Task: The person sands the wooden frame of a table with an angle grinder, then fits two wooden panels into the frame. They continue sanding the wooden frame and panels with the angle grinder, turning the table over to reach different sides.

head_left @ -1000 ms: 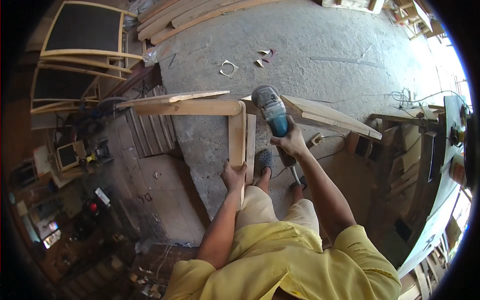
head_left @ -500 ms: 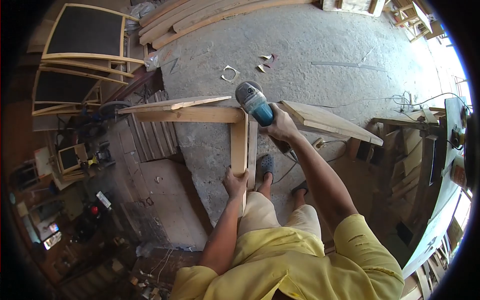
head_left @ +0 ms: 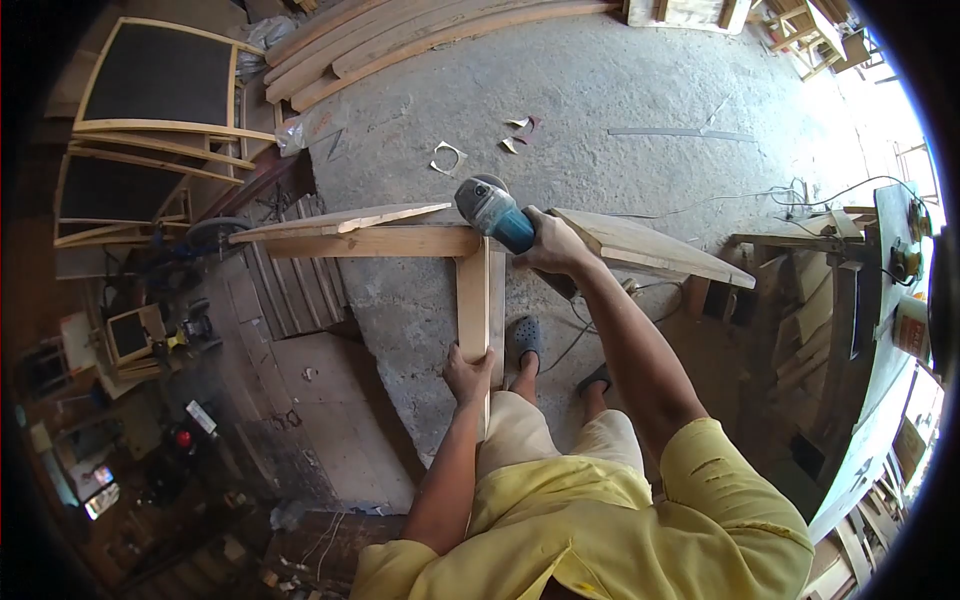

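My right hand (head_left: 556, 243) is wrapped round the teal body of an angle grinder (head_left: 500, 212), its round disc tilted up near the top corner of a wooden frame. My left hand (head_left: 469, 374) grips the upright wooden piece (head_left: 473, 305) of that frame, low down near my lap. A horizontal rail (head_left: 375, 241) joins the upright at the corner and runs left, with a thin board (head_left: 335, 218) along it. To the right of the grinder, a wide plank (head_left: 650, 245) slants away, partly behind my right hand.
Long planks (head_left: 400, 45) lie at the top. Black-panelled frames (head_left: 155, 75) stand upper left. Paper rings and scraps (head_left: 447, 157) and a metal strip (head_left: 680, 134) are on the concrete floor. A cable (head_left: 570, 345) runs near my feet. A workbench (head_left: 870, 400) stands right.
The grinder in my right hand has shifted slightly left and down toward the frame corner, its disc tilted differently. The whole view has moved a little; my left hand keeps its hold.
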Tool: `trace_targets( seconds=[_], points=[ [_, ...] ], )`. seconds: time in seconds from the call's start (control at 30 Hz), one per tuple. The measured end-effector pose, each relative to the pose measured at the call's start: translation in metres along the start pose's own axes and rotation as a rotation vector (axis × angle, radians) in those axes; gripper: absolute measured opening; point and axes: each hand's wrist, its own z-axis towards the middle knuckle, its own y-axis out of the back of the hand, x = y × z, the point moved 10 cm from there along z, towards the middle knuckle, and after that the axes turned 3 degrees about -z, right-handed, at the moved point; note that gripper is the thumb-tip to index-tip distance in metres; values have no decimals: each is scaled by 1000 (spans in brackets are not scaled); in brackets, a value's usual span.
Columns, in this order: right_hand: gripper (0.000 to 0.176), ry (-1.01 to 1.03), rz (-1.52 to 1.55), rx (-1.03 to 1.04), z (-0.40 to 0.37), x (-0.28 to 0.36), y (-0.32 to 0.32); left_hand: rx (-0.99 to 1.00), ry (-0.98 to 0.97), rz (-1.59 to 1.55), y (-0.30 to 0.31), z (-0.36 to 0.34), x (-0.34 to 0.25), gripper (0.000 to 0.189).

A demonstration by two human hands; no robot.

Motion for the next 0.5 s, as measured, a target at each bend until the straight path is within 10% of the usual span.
trace_targets(
  seconds=[0.5],
  points=[
    [78, -133, 186, -162, -48, -17, -2, -37, -32, 45, -1, -1, 5, 52]
  ],
)
